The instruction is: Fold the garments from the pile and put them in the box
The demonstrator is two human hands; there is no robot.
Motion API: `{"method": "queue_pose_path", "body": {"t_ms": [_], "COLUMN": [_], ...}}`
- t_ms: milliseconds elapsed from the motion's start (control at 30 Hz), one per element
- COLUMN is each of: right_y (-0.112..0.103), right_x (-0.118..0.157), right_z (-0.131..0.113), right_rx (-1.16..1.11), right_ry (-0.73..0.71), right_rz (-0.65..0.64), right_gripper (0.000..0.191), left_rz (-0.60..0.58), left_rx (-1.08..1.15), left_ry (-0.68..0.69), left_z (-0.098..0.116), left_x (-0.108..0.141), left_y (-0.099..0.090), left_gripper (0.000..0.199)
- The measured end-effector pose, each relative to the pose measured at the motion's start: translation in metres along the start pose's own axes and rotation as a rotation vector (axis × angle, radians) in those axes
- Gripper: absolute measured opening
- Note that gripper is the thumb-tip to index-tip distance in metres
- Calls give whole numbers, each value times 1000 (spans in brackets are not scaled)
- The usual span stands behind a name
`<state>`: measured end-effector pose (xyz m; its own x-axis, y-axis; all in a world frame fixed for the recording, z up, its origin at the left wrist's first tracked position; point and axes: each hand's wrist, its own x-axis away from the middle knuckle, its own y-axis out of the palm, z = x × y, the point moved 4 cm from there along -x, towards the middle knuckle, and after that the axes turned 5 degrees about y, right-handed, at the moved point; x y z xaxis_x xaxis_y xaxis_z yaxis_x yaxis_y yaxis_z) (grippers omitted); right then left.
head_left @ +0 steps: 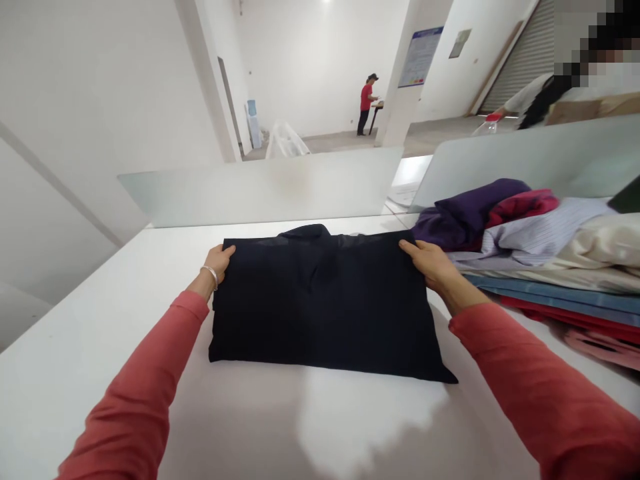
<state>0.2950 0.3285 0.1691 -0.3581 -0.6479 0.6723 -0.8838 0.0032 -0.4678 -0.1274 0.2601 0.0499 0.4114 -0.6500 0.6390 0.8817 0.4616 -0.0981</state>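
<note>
Risk: the dark navy folded garment (325, 307) could lose its fold if the hands pull unevenly, and its right side could catch on the clothes stack (520, 247) at 2 o'clock on the white counter (95, 347). Garment lies mid-counter at 12 o'clock from the body, between both hands. Left hand (216, 267) curls its fingers (225, 252) at the upper-left edge; right hand (434, 267) rests its fingers (413, 249) over the upper-right corner. Cannot tell if either pinches cloth.

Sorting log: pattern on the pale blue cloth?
Pale blue cloth: thin white stripes, best in head view.
</note>
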Motion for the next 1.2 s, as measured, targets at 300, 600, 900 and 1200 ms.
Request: {"method": "queue_pose_path", "body": {"t_ms": [300, 600, 900, 1200], "right_y": [-5, 1, 131, 162], "right_x": [-14, -22, 18, -8], "right_z": [-3, -36, -64, -9], "right_rx": [194, 803, 1196, 1185], "right_ry": [-86, -254, -600, -544], "right_rz": [120, 183, -422, -423], "right_gripper": [16, 37, 24, 50], "left_rz": [73, -118, -771, -664], "left_rx": [-384, -970, -1084, -1070], "left_ry": [171, 646, 948, 808], "left_z": [-4, 51, 42, -2], "left_x": [-11, -3, 51, 37], "left_y": [1, 37, 175, 167], "left_gripper": [22, 37, 23, 32]}}
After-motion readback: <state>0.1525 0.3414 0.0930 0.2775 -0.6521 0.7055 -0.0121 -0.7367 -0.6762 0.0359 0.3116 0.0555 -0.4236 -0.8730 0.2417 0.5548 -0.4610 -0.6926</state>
